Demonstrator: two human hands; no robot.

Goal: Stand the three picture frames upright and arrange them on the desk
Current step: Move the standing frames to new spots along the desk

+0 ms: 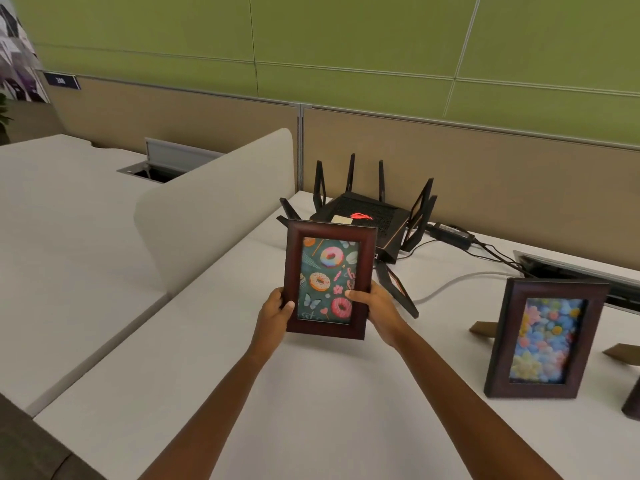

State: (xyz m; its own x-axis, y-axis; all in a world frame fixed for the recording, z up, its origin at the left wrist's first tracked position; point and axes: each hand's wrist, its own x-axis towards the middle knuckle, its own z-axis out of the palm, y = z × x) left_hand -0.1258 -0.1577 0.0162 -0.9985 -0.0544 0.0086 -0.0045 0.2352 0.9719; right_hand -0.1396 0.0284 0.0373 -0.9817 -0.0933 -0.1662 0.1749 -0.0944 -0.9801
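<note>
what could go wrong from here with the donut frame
1. The donut frame is held by both hands, left hand and right hand, right in front of the router; set back too far, it might knock an antenna.
2. Moved right, it might tip the standing flower frame.
3. Its stand isn't visible, so it may fall over.

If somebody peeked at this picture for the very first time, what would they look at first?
Probably the donut picture frame in the middle, held up by the left hand and right hand near its bottom corners. Next, the flower picture frame standing upright on the white desk at the right. Behind them sits a black router with spiky antennas and a glowing red mark.
</note>
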